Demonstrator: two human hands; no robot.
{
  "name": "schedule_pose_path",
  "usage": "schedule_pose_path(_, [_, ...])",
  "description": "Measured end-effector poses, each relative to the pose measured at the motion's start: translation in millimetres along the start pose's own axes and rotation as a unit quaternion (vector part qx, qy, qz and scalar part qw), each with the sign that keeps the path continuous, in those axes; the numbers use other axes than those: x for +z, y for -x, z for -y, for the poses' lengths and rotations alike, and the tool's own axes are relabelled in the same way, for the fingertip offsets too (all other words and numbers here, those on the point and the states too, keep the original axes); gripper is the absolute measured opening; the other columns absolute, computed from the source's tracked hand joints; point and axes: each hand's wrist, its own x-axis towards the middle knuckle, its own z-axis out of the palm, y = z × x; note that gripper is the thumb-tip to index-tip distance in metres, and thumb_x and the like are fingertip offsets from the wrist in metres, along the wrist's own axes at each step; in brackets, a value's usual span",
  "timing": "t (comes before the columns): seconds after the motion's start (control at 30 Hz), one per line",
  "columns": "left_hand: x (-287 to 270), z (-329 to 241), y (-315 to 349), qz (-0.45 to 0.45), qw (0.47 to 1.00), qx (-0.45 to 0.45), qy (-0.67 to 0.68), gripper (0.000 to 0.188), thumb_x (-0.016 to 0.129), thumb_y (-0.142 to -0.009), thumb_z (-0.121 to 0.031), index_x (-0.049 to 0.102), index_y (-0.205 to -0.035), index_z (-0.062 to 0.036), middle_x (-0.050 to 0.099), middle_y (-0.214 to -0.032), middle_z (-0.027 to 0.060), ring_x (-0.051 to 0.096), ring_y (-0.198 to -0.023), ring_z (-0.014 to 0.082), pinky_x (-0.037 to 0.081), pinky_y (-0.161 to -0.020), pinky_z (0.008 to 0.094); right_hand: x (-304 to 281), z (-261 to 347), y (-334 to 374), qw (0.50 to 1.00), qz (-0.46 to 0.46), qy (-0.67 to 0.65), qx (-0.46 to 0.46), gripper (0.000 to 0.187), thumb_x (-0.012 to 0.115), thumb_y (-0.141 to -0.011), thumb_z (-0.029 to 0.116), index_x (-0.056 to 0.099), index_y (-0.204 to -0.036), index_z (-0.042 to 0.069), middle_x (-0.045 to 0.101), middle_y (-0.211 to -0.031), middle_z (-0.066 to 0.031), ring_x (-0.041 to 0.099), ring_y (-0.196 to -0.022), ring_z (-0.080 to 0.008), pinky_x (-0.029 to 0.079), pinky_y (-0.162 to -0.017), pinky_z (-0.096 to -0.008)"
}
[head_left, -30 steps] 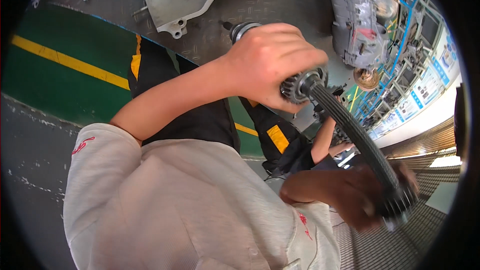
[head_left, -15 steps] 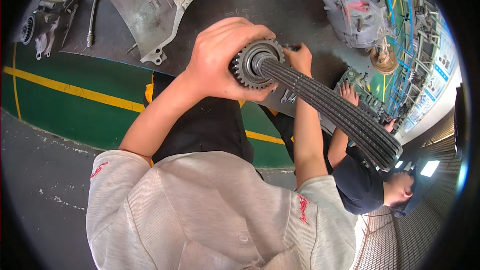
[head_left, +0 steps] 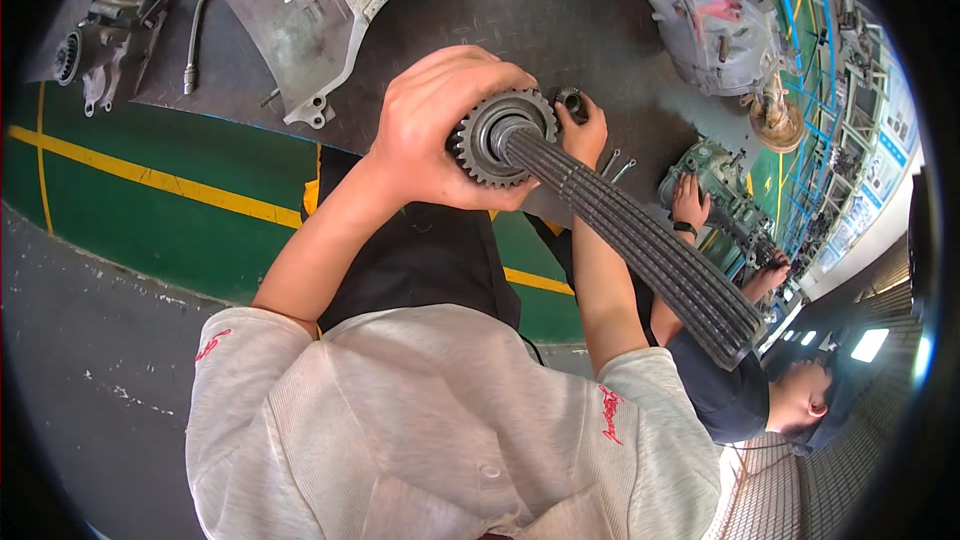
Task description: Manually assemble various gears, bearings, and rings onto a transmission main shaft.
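My left hand (head_left: pixel 425 130) is wrapped around a steel toothed gear (head_left: pixel 468 140) at the far end of a long splined shaft (head_left: pixel 630 240). Grooved along its length, the shaft slants toward the lower right, its near end looming large. Just beyond the gear, my right hand (head_left: pixel 588 135) pinches a small dark toothed part (head_left: pixel 570 98) between thumb and fingers. Whether that part rests on the dark metal table (head_left: pixel 520 20) or is lifted cannot be made out. The shaft hides part of my right wrist.
A large casing plate (head_left: pixel 300 30) with gears lies at the far left. Beyond it are a metal rod (head_left: pixel 195 45) and a geared assembly (head_left: pixel 115 35). A big gearbox housing (head_left: pixel 690 15) stands far right. Two wrenches (head_left: pixel 622 168) lie near a co-worker (head_left: pixel 720 380), who handles a greenish assembly (head_left: pixel 715 175).
The gear and shaft have shifted slightly left, the shaft's near end swinging left and down. My right hand has come more into sight, showing the small toothed part.
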Motion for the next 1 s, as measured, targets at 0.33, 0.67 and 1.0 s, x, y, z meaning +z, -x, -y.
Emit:
schedule_pose_path(0.33, [-2.3,1.0,-2.9,0.004,1.0,0.006,0.006,0.055,0.088,-0.054,-0.018,0.068,-0.102,-0.0001,0.071,-0.086,0.0121,0.07,-0.075,0.0319,0.057,-0.074,0.0394,15.6,13.5,43.7,0.995,0.029,-0.035,0.087,0.08,0.09,-0.074,0.036,0.053,-0.135,-0.001,0.059,-0.123,-0.0189,0.062,-0.108,-0.031,0.05,-0.094,-0.0425])
schedule_pose_path(0.67, [-12.1,1.3,6.5,0.01,1.0,-0.02,0.013,0.061,0.089,-0.052,-0.022,0.068,-0.105,-0.0005,0.071,-0.091,0.0126,0.07,-0.082,0.0341,0.057,-0.077,0.0406,-141.7,126.7,69.5,0.971,-0.099,-0.197,-0.093,0.063,0.091,-0.072,0.009,0.062,-0.127,-0.002,0.067,-0.115,-0.0114,0.067,-0.101,-0.0193,0.056,-0.088,-0.0323])
schedule_pose_path(1.0, [-12.0,2.0,3.4,-0.012,0.999,-0.014,0.038,0.056,0.089,-0.056,-0.02,0.068,-0.105,-0.0012,0.071,-0.09,0.0113,0.069,-0.079,0.0332,0.057,-0.076,0.0405,-323.8,293.3,92.2,0.873,0.023,0.003,-0.487,0.085,0.08,-0.08,0.041,0.041,-0.144,0.001,0.054,-0.125,-0.0245,0.064,-0.104,-0.0344,0.057,-0.088,-0.046])
